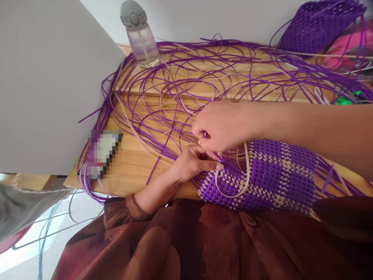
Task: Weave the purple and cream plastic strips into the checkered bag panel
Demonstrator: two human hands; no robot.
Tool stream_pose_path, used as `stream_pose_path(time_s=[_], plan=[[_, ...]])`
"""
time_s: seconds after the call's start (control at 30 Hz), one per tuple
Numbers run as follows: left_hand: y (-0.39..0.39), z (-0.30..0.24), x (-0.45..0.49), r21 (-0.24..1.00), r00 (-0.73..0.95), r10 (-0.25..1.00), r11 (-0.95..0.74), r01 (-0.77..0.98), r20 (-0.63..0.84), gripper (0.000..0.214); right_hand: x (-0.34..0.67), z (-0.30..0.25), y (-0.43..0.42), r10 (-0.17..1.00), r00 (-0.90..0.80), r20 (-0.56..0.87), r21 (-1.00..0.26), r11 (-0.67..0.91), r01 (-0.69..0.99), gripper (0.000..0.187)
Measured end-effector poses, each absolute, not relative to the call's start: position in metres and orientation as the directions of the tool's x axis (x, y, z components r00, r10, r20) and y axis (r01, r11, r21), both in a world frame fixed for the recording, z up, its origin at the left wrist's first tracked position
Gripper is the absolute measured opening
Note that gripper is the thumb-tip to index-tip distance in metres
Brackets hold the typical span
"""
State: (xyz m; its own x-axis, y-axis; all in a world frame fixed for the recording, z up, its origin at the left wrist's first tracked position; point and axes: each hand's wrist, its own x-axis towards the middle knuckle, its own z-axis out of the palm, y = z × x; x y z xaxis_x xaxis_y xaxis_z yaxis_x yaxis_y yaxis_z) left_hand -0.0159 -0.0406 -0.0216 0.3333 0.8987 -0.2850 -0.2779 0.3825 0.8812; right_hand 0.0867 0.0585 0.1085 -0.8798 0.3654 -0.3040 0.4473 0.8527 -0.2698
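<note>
A half-woven basket (279,175) of purple and cream plastic strips lies on its side at the table's front edge, against the brown clothing. My left hand (194,163) pinches the basket's left edge, thumb on top and fingers behind. Just above it, my right hand (223,126) is closed in a fist around a purple plastic strip, a bit of which shows between its fingers. A cream strip (248,171) loops loosely over the weave. The weave's far side is hidden by my right forearm.
Long loose purple and cream strips (175,83) tangle across the wooden table (134,163). A water bottle (142,41) stands at the back left, a blurred-out phone (104,153) lies at left. Another purple woven piece (317,27) and a pink item (342,50) are back right.
</note>
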Motion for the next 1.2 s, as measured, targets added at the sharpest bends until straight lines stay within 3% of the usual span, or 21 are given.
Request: stream_pose_path(time_s=[0.17, 0.3, 0.43, 0.57, 0.7, 0.8, 1.03, 1.2], plan=[[-0.040, -0.019, -0.014, 0.830, 0.370, 0.869, 0.452, -0.326, -0.328, 0.033, 0.115, 0.074, 0.091, 0.400, -0.755, -0.520, -0.416, 0.653, 0.632, 0.013], [-0.039, -0.017, -0.014, 0.804, 0.384, 0.840, 0.508, -0.310, -0.383, 0.038, 0.155, 0.067, 0.091, 0.363, -0.788, -0.497, -0.534, 0.588, 0.608, 0.014], [-0.038, -0.019, -0.014, 0.819, 0.355, 0.869, 0.464, -0.337, -0.345, 0.047, 0.178, 0.071, 0.082, 0.335, -0.867, -0.370, -0.499, 0.715, 0.490, 0.016], [-0.038, -0.021, -0.014, 0.822, 0.356, 0.880, 0.439, -0.362, -0.314, 0.043, 0.180, 0.078, 0.077, 0.265, -0.930, -0.254, -0.449, 0.820, 0.356, 0.023], [-0.039, -0.021, -0.013, 0.807, 0.361, 0.873, 0.457, -0.374, -0.327, 0.041, 0.169, 0.090, 0.061, 0.247, -0.961, -0.121, -0.253, 0.929, 0.270, 0.023], [-0.039, -0.021, -0.013, 0.816, 0.351, 0.880, 0.445, -0.369, -0.321, 0.036, 0.165, 0.095, 0.042, 0.315, -0.944, -0.097, -0.186, 0.926, 0.328, 0.022], [-0.041, -0.020, -0.012, 0.792, 0.354, 0.873, 0.465, -0.395, -0.336, 0.035, 0.171, 0.080, 0.020, 0.487, -0.864, -0.128, -0.241, 0.830, 0.503, 0.027], [-0.040, -0.018, -0.014, 0.807, 0.384, 0.877, 0.439, -0.395, -0.289, 0.042, 0.179, 0.073, 0.009, 0.620, -0.783, -0.044, -0.248, 0.753, 0.610, 0.030]])
